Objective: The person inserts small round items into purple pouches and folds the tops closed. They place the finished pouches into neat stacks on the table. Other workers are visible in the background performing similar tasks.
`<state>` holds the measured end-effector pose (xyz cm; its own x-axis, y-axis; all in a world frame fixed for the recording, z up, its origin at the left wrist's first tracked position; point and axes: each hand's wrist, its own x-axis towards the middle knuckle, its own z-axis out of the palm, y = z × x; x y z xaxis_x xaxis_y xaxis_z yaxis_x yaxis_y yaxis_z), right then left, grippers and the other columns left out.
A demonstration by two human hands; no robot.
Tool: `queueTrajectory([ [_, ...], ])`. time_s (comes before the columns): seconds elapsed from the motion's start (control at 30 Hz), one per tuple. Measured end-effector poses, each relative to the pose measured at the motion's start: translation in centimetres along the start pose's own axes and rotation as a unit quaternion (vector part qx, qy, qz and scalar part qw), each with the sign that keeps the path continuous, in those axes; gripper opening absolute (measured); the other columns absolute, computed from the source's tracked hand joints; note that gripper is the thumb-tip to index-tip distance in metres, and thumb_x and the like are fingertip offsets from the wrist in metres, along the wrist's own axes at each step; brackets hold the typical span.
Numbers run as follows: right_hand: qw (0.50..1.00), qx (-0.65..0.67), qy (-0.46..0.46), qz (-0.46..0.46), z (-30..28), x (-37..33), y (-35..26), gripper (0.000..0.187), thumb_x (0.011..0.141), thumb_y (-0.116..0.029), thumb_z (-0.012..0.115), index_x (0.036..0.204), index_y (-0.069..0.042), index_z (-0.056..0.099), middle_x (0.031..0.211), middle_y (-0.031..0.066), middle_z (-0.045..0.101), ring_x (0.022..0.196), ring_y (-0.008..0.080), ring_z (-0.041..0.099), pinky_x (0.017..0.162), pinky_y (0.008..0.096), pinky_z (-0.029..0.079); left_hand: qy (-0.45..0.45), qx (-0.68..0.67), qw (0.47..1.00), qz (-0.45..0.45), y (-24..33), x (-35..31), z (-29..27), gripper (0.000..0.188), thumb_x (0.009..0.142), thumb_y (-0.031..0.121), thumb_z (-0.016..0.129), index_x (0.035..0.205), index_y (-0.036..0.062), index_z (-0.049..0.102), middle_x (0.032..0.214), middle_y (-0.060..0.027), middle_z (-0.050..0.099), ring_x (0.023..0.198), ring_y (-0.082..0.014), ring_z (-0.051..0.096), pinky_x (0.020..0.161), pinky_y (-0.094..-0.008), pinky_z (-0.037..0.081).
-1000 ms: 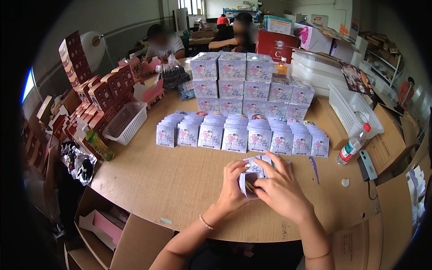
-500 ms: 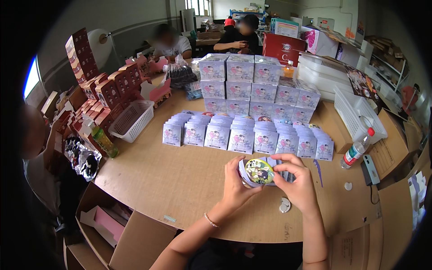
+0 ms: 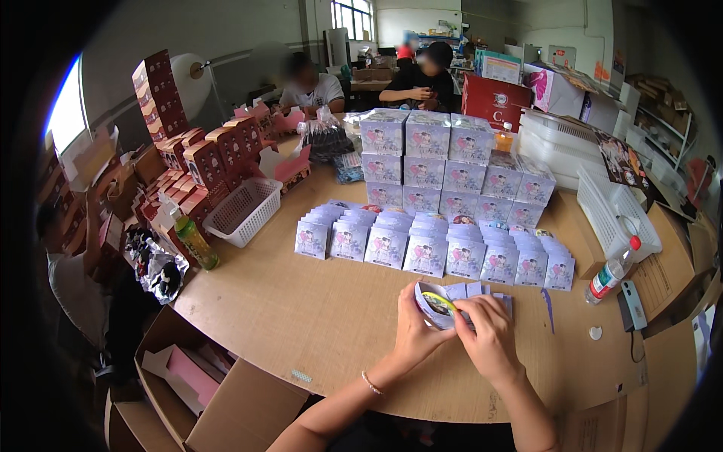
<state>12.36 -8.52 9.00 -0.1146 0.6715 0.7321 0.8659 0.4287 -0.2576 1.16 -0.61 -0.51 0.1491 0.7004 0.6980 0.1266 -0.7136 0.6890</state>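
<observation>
My left hand (image 3: pixel 416 331) and my right hand (image 3: pixel 489 337) are both closed around a small pale lilac carton (image 3: pixel 439 301), held just above the round wooden table (image 3: pixel 301 316). A round printed item shows inside its open end, and my right fingers press on it. A few flat lilac cartons (image 3: pixel 473 291) lie on the table just behind my hands. Further back stands a row of upright lilac cartons (image 3: pixel 429 248).
Stacked lilac boxes (image 3: pixel 444 162) rise behind the row. A white basket (image 3: pixel 245 211), a green bottle (image 3: pixel 196 241) and red cartons (image 3: pixel 203 162) are at left. At right stand a red-capped bottle (image 3: pixel 614 271) and white crates (image 3: pixel 621 218). People sit beyond and at left; open cardboard boxes (image 3: pixel 218 392) are below.
My hands turned the small carton: first it was covered by my fingers, then its round printed content faced me, now its open end is tilted left with my right fingers over it.
</observation>
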Motion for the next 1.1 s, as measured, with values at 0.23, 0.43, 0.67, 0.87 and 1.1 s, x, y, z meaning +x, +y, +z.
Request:
queueTrajectory([
  [0.23,0.997,0.004,0.001,-0.077,0.5,-0.9,1.1,0.031,0.073,0.004,0.066,0.103,0.001,0.06,0.083,0.0097,0.059,0.082,0.0248,0.058,0.076,0.0359,0.047,-0.03,0.003,1.0,-0.006,1.0,0.1,-0.4,0.095,0.058,0.021,0.087,0.13,-0.0007,0.029,0.123,-0.0188,0.04,0.109,-0.0324,0.045,0.092,-0.0399,0.04],
  [0.43,0.999,0.017,-0.048,-0.005,0.2,-0.8,0.8,0.02,0.069,-0.006,0.073,0.089,-0.004,0.068,0.097,0.0079,0.057,0.092,0.0266,0.051,0.082,0.0384,0.043,-0.038,0.019,0.998,0.04,0.6,-0.6,0.1,0.097,0.055,0.017,0.085,0.133,0.0007,0.029,0.118,-0.0198,0.045,0.105,-0.0351,0.046,0.089,-0.0426,0.04],
  [0.67,0.998,-0.033,0.0,0.062,1.3,-2.8,0.3,0.016,0.069,-0.012,0.075,0.082,-0.006,0.068,0.094,0.0014,0.058,0.089,0.0236,0.049,0.078,0.0354,0.038,-0.018,0.078,0.997,-0.004,1.3,-1.7,1.4,0.089,0.059,0.016,0.081,0.13,0.0019,0.03,0.11,-0.0193,0.047,0.098,-0.0366,0.047,0.08,-0.0423,0.043],
  [0.87,0.994,-0.014,-0.039,0.097,0.0,-3.0,0.6,0.013,0.07,-0.006,0.073,0.08,-0.004,0.065,0.081,0.0048,0.06,0.074,0.0213,0.057,0.066,0.0329,0.045,-0.09,0.123,0.987,0.043,1.3,-1.4,1.0,0.099,0.062,0.03,0.083,0.134,-0.0027,0.023,0.122,-0.0226,0.042,0.11,-0.0401,0.043,0.088,-0.0447,0.042],
  [1.1,0.948,-0.148,-0.031,0.279,-9.6,-3.1,13.0,0.018,0.078,-0.003,0.064,0.091,0.0,0.053,0.089,0.0195,0.061,0.081,0.0376,0.059,0.067,0.0419,0.046,-0.185,0.163,0.968,0.037,1.7,-0.7,0.5,0.106,0.067,0.041,0.08,0.14,-0.004,0.017,0.139,-0.024,0.029,0.127,-0.0405,0.031,0.104,-0.0479,0.032],
])
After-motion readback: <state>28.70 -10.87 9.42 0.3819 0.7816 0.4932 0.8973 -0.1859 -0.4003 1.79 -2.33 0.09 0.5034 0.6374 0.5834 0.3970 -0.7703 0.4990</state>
